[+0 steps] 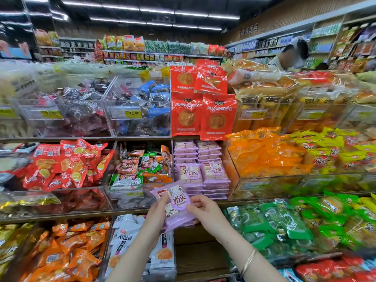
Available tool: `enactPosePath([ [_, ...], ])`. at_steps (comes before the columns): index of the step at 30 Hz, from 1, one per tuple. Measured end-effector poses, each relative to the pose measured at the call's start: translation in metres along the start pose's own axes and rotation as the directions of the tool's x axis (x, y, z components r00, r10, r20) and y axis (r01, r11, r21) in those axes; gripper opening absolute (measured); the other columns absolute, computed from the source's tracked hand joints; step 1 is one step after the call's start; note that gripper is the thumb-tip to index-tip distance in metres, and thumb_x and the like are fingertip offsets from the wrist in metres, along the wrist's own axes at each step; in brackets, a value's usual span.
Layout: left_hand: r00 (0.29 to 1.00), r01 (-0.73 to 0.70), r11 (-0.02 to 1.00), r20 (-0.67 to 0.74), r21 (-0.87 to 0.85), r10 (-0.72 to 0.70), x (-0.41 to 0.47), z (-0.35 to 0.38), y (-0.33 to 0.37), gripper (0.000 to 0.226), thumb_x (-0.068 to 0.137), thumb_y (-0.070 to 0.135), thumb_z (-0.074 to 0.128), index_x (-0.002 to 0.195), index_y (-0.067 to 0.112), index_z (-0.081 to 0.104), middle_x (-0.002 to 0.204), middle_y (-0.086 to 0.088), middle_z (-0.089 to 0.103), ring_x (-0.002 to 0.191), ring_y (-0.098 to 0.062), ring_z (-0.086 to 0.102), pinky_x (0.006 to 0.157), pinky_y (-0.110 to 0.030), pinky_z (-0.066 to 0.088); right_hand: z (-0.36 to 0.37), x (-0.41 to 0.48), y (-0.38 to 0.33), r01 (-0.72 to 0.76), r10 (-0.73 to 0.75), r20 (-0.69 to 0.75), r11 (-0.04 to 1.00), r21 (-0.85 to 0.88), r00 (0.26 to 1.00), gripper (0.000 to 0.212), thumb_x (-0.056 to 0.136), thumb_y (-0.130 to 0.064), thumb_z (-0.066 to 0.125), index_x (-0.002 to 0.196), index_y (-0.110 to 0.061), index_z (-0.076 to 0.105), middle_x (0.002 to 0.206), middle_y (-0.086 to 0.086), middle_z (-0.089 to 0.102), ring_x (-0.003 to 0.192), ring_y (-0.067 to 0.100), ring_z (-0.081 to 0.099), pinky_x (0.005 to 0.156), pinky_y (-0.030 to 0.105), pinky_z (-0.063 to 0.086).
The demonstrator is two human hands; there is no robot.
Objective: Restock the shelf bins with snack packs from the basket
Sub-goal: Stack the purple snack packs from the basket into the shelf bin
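Observation:
I hold a small stack of purple snack packs (176, 202) in front of the middle shelf, tilted, label up. My left hand (157, 215) grips the stack's left edge from below. My right hand (205, 210) pinches its right edge, thumb on top. Just above and behind the stack, matching purple packs (201, 169) stand stacked in two columns in the middle shelf section. The basket is out of view.
Clear bins hold red packs (63, 165) and mixed green and orange packs (140, 167) to the left, orange packs (266, 153) to the right. Red bags (203, 104) hang above. An empty wooden shelf gap (199, 255) lies below my hands. A person (289, 55) stands at far right.

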State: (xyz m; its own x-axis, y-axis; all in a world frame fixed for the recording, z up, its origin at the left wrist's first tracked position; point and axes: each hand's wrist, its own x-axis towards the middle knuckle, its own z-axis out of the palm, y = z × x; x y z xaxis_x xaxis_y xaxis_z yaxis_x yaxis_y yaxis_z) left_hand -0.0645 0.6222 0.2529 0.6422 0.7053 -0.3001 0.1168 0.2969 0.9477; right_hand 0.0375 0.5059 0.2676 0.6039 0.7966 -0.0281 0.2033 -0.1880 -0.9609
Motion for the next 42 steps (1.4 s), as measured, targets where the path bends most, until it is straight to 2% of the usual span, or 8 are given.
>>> enactPosePath([
  [7,0.999,0.021,1.0,-0.045,-0.016,-0.022,0.0,-0.019,0.007,0.047,0.083,0.069,0.041,0.099,0.03,0.062,0.124,-0.006,0.06,0.103,-0.025,0.063,0.104,-0.057,0.038,-0.016,0.027,0.004,-0.129,0.184,-0.067,0.866,0.483,0.981,0.009,0.091,-0.003,0.054,0.091,-0.003,0.062,0.098,0.019,0.068,0.091,0.027,0.065,0.084,0.038,0.051],
  [14,0.991,0.038,0.998,-0.125,-0.046,-0.043,-0.002,-0.039,0.008,0.061,0.093,0.05,0.049,0.144,0.021,0.035,0.152,-0.003,0.033,0.115,-0.02,0.047,0.104,-0.049,0.033,-0.04,0.083,-0.01,-0.039,0.254,-0.282,0.803,0.594,0.925,0.009,0.095,-0.009,0.052,0.091,-0.008,0.059,0.108,0.002,0.055,0.095,0.015,0.057,0.078,0.025,0.047],
  [20,0.994,0.015,0.997,-0.109,-0.075,-0.023,0.0,-0.047,0.005,0.045,0.096,0.039,0.05,0.135,0.017,0.047,0.132,-0.007,0.056,0.106,-0.023,0.06,0.078,-0.037,0.046,-0.026,0.11,-0.008,-0.064,-0.007,-0.374,0.982,-0.177,0.927,0.026,0.097,-0.022,0.046,0.105,-0.009,0.066,0.105,0.007,0.065,0.059,0.009,0.052,0.052,0.023,0.043],
  [25,0.997,-0.004,0.999,-0.072,-0.052,0.0,0.005,-0.039,0.008,0.037,0.094,0.031,0.052,0.129,0.017,0.054,0.128,-0.007,0.061,0.12,-0.029,0.054,0.104,-0.051,0.041,-0.037,0.101,-0.007,0.048,-0.233,-0.273,0.835,-0.547,0.933,0.034,0.095,-0.02,0.049,0.062,-0.015,0.051,0.082,0.009,0.053,0.079,0.02,0.048,0.087,0.033,0.046],
  [29,0.999,-0.029,0.994,0.029,-0.106,0.032,0.011,-0.014,0.019,0.027,0.098,0.019,0.047,0.121,0.011,0.057,0.11,-0.007,0.071,0.1,-0.024,0.067,0.078,-0.036,0.051,-0.041,0.06,-0.015,0.318,-0.406,-0.094,0.821,-0.473,0.909,0.043,0.091,-0.048,0.049,0.127,-0.025,0.052,0.122,-0.013,0.043,0.118,0.004,0.04,0.099,0.02,0.034],
  [32,0.985,-0.061,0.988,0.152,-0.14,0.083,0.014,0.012,0.034,0.028,0.098,0.015,0.045,0.122,0.005,0.056,0.113,-0.013,0.069,0.104,-0.027,0.066,0.075,-0.036,0.053,-0.037,0.03,-0.015,0.557,-0.519,0.267,0.552,-0.621,0.812,0.065,0.08,-0.068,0.05,0.138,-0.05,0.027,0.145,-0.033,0.018,0.139,-0.008,0.008,0.107,0.01,0.01],
  [38,0.96,-0.159,0.983,0.247,0.091,0.132,0.031,0.052,0.063,0.033,0.102,0.032,0.035,0.109,0.018,0.065,0.11,-0.007,0.068,0.101,-0.022,0.065,0.086,-0.037,0.053,-0.067,0.038,-0.005,0.455,-0.527,0.143,0.529,-0.716,0.838,0.067,0.089,0.001,0.046,0.145,-0.034,0.031,0.153,-0.018,0.023,0.14,-0.005,0.007,0.114,0.02,0.015],
  [42,0.781,-0.536,0.433,0.231,0.725,0.581,0.055,0.065,0.066,0.034,0.097,0.036,0.042,0.119,0.015,0.058,0.116,-0.005,0.062,0.105,-0.02,0.058,0.089,-0.032,0.046,-0.081,0.07,0.002,0.305,-0.548,0.015,0.443,-0.843,0.836,0.068,0.087,0.007,0.045,0.146,-0.023,0.03,0.153,-0.003,0.026,0.145,0.017,0.014,0.112,0.021,0.015],
])
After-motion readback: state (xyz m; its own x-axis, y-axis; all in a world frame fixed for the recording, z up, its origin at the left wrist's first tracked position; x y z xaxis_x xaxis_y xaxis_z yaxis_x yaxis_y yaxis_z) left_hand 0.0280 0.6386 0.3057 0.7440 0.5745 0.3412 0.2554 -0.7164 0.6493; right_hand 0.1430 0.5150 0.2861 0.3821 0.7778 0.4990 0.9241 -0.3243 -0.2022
